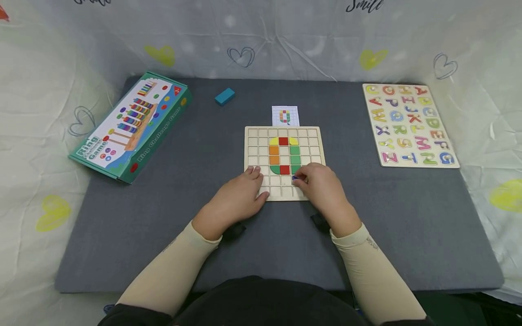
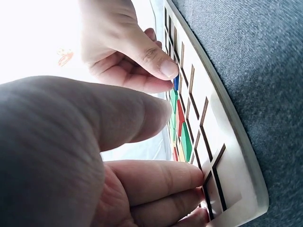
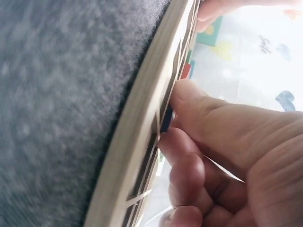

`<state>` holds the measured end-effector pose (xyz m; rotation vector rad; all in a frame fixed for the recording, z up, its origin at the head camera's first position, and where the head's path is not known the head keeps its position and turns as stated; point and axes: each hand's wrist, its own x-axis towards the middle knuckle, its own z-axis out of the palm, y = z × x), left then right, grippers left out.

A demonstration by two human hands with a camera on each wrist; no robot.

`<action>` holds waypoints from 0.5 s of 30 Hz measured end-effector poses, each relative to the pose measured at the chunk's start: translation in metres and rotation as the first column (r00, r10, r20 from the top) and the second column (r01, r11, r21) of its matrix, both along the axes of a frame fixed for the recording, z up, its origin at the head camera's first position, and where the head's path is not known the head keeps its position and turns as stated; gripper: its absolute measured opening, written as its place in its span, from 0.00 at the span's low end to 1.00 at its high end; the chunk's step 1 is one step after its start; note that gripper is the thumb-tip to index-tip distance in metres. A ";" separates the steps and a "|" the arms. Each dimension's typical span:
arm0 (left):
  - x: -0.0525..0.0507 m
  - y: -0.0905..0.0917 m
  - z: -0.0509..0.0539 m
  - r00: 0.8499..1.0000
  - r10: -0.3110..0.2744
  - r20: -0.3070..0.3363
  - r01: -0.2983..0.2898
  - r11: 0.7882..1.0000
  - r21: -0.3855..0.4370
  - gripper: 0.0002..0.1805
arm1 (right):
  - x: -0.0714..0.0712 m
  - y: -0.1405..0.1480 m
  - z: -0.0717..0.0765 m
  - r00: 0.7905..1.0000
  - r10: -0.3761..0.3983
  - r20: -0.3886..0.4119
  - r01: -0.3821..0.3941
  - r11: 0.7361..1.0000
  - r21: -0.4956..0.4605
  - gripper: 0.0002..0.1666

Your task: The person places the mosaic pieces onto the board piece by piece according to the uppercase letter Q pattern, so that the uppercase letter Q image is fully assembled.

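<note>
A wooden grid board [image 1: 253,133] lies mid-table, with red, orange, yellow and green tiles set in a ring shape. My right hand [image 1: 325,186] pinches a small blue tile [image 1: 295,177] between thumb and fingers, low on the board just below the ring's right corner. In the left wrist view that blue tile [image 2: 176,82] touches or nearly touches the grid beside a green tile. My left hand [image 1: 238,198] rests on the board's lower left, its fingers fairly straight on the grid. A pattern card [image 1: 285,116] with a coloured ring drawing lies behind the board.
A green toy box [image 1: 130,124] lies at the table's left. A blue block [image 1: 224,96] stands at the back. On the right is a wooden letter board [image 1: 409,127] with colourful letters. White printed cloth [image 1: 261,40] hangs behind the grey table [image 1: 171,244].
</note>
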<state>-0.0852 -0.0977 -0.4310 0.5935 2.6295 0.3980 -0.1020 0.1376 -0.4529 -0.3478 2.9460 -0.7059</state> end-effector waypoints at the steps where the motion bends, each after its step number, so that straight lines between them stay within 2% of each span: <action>1: 0.000 0.000 0.000 1.000 0.000 0.001 0.000 1.000 0.000 0.35 | 0.001 0.001 0.001 1.000 -0.003 0.008 0.003 1.000 -0.004 0.11; 6: 0.002 0.000 -0.001 1.000 0.005 0.003 -0.005 1.000 0.008 0.34 | 0.006 0.009 0.013 0.999 -0.024 0.038 0.026 0.998 -0.053 0.14; 8: 0.002 -0.001 -0.001 0.999 0.020 -0.029 -0.019 1.000 0.023 0.33 | 0.009 0.016 0.021 0.999 -0.032 0.032 0.035 0.996 -0.084 0.12; 11: 0.002 -0.002 0.002 0.990 0.056 -0.127 -0.046 0.996 0.076 0.29 | 0.013 0.026 0.033 0.999 -0.049 0.003 0.049 0.990 -0.132 0.07; 15: -0.001 -0.008 0.011 0.961 0.119 -0.250 -0.075 0.981 0.181 0.24 | 0.011 0.037 0.047 0.994 -0.065 -0.085 0.049 0.982 -0.180 0.05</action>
